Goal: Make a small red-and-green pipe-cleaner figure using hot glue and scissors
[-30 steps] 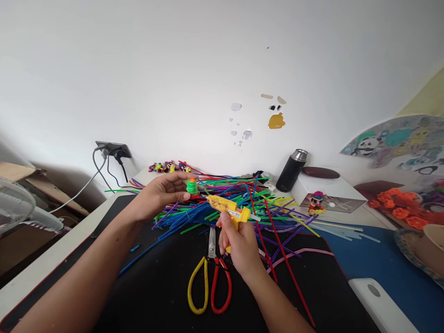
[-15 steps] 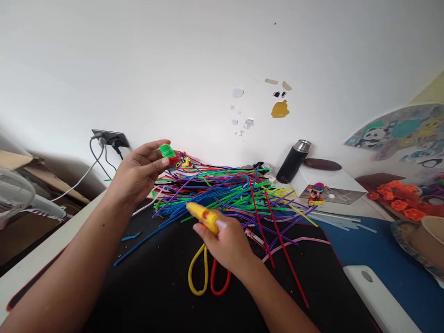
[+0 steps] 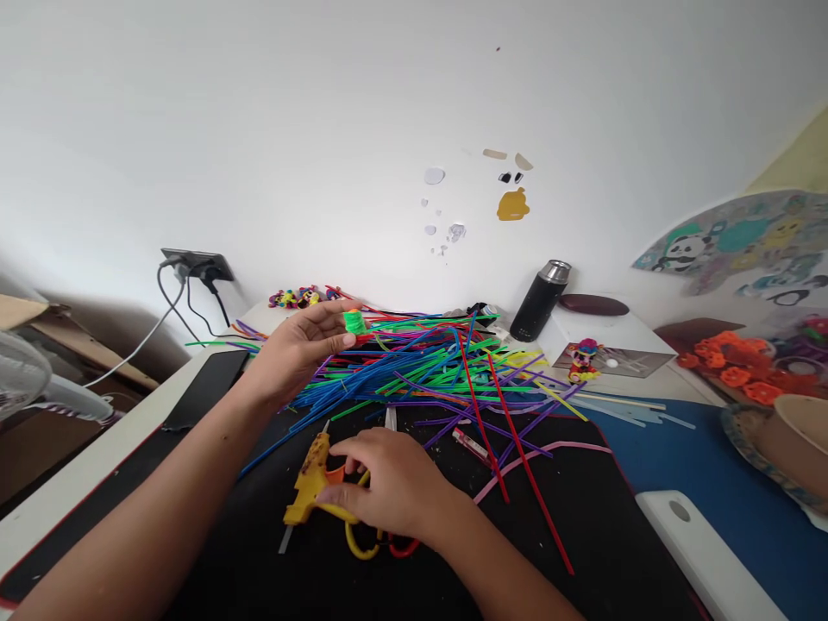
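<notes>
My left hand [image 3: 314,341] is raised over the near side of the pipe cleaner pile. Between its thumb and fingers it pinches a small green pipe cleaner piece [image 3: 355,323] with red at its bottom and orange on top. A yellow glue gun [image 3: 313,474] lies on its side on the black mat, nozzle pointing away, a clear glue stick out of its back. My right hand [image 3: 388,479] is over its handle and orange trigger, thumb and fingers apart. Scissors [image 3: 363,552] with one yellow and one red handle lie partly hidden under this hand.
A heap of coloured pipe cleaners [image 3: 388,362] spreads along the wall. Small pipe cleaner figures [image 3: 304,297] stand at the back left, another figure [image 3: 584,360] by a white box. A black flask [image 3: 541,302] stands at the back. A dark phone-like slab [image 3: 207,388] lies left.
My right hand has brought the glue gun down to the mat, left of the scissors, and loosened its fingers. My left hand with the green piece has shifted right and slightly lower.
</notes>
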### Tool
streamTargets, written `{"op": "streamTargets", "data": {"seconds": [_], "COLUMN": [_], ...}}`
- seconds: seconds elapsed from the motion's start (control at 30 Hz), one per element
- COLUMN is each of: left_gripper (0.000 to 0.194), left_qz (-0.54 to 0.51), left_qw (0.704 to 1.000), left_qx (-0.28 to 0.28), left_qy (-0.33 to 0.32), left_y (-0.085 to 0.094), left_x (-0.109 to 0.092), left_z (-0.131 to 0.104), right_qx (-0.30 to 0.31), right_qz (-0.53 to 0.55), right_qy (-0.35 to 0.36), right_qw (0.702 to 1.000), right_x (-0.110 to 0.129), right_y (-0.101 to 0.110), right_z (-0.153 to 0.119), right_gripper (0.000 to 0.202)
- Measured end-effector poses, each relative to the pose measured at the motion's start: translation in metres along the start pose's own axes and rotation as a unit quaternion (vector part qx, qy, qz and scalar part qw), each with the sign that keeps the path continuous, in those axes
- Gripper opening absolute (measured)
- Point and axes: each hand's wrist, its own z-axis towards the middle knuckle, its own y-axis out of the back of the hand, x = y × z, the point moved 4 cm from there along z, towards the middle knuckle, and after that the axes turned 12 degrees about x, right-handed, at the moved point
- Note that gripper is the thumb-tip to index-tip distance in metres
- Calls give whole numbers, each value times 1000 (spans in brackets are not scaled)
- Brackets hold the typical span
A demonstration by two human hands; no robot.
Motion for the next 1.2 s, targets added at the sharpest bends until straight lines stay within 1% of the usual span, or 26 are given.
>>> {"op": "streamTargets", "data": {"seconds": [0.07, 0.1, 0.2, 0.27, 0.3, 0.37, 0.47, 0.6, 0.73, 0.87, 1.0, 1.2], "left_gripper": [48, 49, 52, 52, 51, 50, 48, 47, 47, 45, 52, 57], "left_qz": [17, 26, 44, 48, 49, 48, 43, 46, 54, 51, 41, 17], "left_qw": [1000, 999, 997, 996, 995, 994, 991, 989, 985, 980, 979, 971], "left_qx": [10, 19, 48, 57, 60, 70, 90, 102, 132, 160, 169, 205], "left_qy": [8, 13, 33, 46, 55, 74, 93, 95, 99, 108, 105, 119], "left_y": [-1, -2, -7, -11, -14, -19, -25, -28, -29, -29, -29, -35], "left_x": [4, 6, 12, 16, 17, 20, 23, 22, 24, 28, 29, 28], "left_z": [0, 0, -2, -3, -4, -6, -8, -8, -8, -9, -11, -12], "right_qx": [-60, -96, -200, -245, -258, -268, -266, -266, -274, -281, -276, -283], "right_qz": [98, 147, 269, 332, 354, 383, 402, 404, 390, 384, 385, 398], "right_qy": [-6, -14, -20, -20, -21, -22, -20, -19, -18, -13, -18, -26], "right_qw": [993, 984, 942, 911, 899, 884, 876, 875, 879, 879, 881, 872], "right_x": [-2, -5, -17, -25, -27, -30, -29, -28, -29, -29, -28, -30], "right_y": [10, 16, 33, 42, 45, 50, 52, 51, 50, 51, 53, 52], "right_z": [-2, -4, -8, -11, -12, -12, -12, -11, -11, -12, -12, -12], "right_gripper": [22, 19, 26, 32, 36, 40, 43, 41, 36, 37, 37, 36]}}
